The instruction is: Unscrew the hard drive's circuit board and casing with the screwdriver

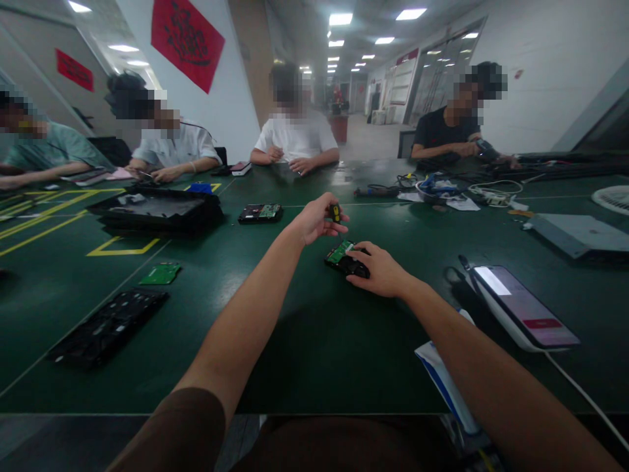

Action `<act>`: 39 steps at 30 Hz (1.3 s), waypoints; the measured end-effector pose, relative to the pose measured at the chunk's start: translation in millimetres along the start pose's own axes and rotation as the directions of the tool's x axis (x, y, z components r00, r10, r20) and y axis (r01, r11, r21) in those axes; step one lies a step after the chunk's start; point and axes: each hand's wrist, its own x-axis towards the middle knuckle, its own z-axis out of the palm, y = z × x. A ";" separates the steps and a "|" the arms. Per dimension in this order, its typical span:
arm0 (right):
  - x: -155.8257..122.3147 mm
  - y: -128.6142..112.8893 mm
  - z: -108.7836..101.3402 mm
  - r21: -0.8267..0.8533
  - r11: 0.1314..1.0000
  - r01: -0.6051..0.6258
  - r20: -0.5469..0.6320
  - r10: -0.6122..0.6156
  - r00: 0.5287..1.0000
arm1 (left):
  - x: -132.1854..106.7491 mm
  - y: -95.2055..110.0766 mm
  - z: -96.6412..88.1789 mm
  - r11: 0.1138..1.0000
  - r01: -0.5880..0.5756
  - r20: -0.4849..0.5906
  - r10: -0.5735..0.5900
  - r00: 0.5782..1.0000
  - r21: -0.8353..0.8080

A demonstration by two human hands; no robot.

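A yellow-and-black screwdriver (336,213) is grasped by the left hand (317,221), its shaft pointed down at a hard drive (337,255) — this is gripped around its right end by the right hand (381,269), just below the left, on the tabletop (304,347). A second drive (261,213) is seen beyond and left of the left hand; a lit phone (528,308) is placed well right of the right hand.

Short dark-brown left sleeve (184,423); dark garment (344,447) at lap.
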 end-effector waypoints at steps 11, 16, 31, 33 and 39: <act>-0.2 -1.0 -1.4 0.004 1.000 -0.006 0.006 0.006 1.000 | 0.8 1.7 1.3 1.000 0.029 -0.035 -0.029 0.999 0.010; 0.0 -1.3 -1.6 0.005 1.000 -0.007 0.008 0.007 1.000 | 0.5 0.4 0.7 1.000 0.014 -0.046 -0.015 0.999 -0.019; -0.3 -0.4 -0.7 0.008 1.000 -0.003 0.002 0.003 1.000 | -2.0 1.4 0.7 1.000 -0.004 -0.016 0.004 1.000 0.019; -0.4 -0.2 -0.3 0.006 1.000 0.003 0.001 -0.003 1.000 | -1.7 1.3 0.5 0.999 -0.013 0.008 0.013 1.000 0.037; -0.4 0.4 0.6 0.008 1.000 0.007 -0.005 -0.007 1.000 | -1.8 0.6 2.2 1.000 0.001 0.055 -0.002 0.998 0.020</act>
